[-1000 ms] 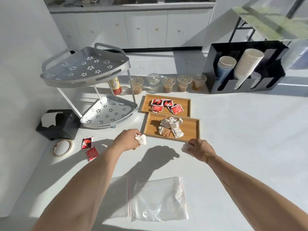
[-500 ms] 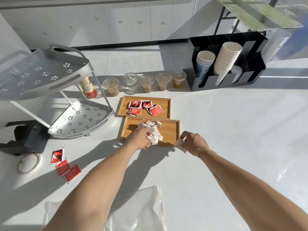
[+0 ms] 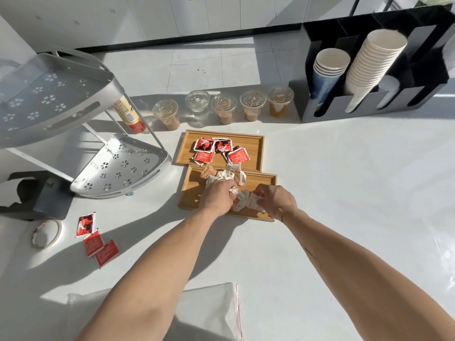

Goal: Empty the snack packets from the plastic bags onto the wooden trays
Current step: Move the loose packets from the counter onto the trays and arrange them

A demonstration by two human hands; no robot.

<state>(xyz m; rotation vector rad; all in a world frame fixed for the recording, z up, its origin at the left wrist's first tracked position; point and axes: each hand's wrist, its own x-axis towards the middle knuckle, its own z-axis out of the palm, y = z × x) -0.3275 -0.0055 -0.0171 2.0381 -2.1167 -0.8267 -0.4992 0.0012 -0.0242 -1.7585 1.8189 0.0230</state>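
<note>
White counter [image 3: 344, 193], sunlit. Bag [image 3: 209, 313] flat, bottom centre. Red packets [image 3: 94, 239] loose, lower left. Mid-frame: left hand [image 3: 219, 196] and right hand [image 3: 277, 200], grips curled on white packets [image 3: 242, 201] over near tray [image 3: 194, 190]. Step: depositing. Next: release, fetch strays to far tray [image 3: 254, 146].

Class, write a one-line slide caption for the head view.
Both hands, left and right, gather white packets on the near wooden tray.

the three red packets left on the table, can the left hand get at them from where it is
Probably yes. The red packets lie loose on the open table, left of the left forearm, nothing on top of them. The left hand is busy with white packets on the near tray, so it must let go first.
</note>
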